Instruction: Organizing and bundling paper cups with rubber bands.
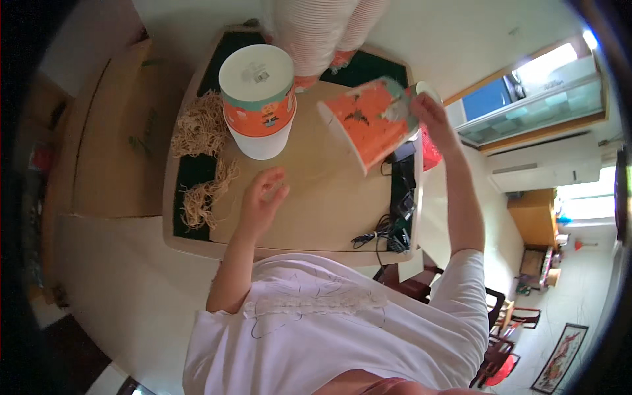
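My right hand point(431, 113) is raised over the table's right side, its fingers closed on the teal end of an orange paper bucket point(368, 125). That bucket is tilted, its wide white rim facing left and down. My left hand point(265, 201) hovers over the near left of the brown tabletop point(309, 210), fingers loosely curled and apart, holding nothing. Beyond it stands a stack of paper buckets point(260, 108), orange and teal above and white below, with a flat pale round end point(255, 71) on top. Part of a pale round thing point(421, 87) shows behind my right hand; its kind is unclear.
Tall stacks of nested paper containers point(306, 33) in clear plastic stand at the back. Tan shredded strands point(199, 125) lie along the left edge. Black cables and adapters point(395, 230) lie at the near right. A large cardboard box point(118, 138) stands left of the table.
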`<state>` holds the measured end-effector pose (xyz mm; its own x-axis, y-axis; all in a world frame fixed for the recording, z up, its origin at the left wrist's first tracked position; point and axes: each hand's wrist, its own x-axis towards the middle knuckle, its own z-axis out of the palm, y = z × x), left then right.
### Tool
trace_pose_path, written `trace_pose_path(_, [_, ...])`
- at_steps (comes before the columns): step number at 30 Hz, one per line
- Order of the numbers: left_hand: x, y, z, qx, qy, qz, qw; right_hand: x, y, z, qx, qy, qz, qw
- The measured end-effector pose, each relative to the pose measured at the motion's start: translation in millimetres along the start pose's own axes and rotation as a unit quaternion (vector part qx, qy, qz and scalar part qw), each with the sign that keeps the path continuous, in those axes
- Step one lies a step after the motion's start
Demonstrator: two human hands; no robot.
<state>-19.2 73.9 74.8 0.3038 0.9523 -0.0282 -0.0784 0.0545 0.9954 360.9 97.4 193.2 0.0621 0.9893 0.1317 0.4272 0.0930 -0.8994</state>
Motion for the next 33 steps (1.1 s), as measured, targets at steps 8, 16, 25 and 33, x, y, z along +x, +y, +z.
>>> trace_pose_path(8, [-11, -23, -32, 0.014, -0.006, -0.022, 1.000, 129, -20, -103, -0.357, 0.001, -0.059, 0.932])
trace_pose_path(16, [-44, -50, -73, -0.029, 0.104, -0.104, 0.989, 145, 21, -134, -0.522, 0.081, -0.083, 0.845])
trace_pose_path(25, [-26, -46, -60, -0.047, 0.089, -0.116, 0.988, 82, 90, -141, -0.535, 0.111, 0.026, 0.837])
trace_pose_path(33, [-17, -50, -48, -0.022, 0.056, -0.109, 0.992, 48, 123, -125, -0.527, 0.156, -0.037, 0.834])
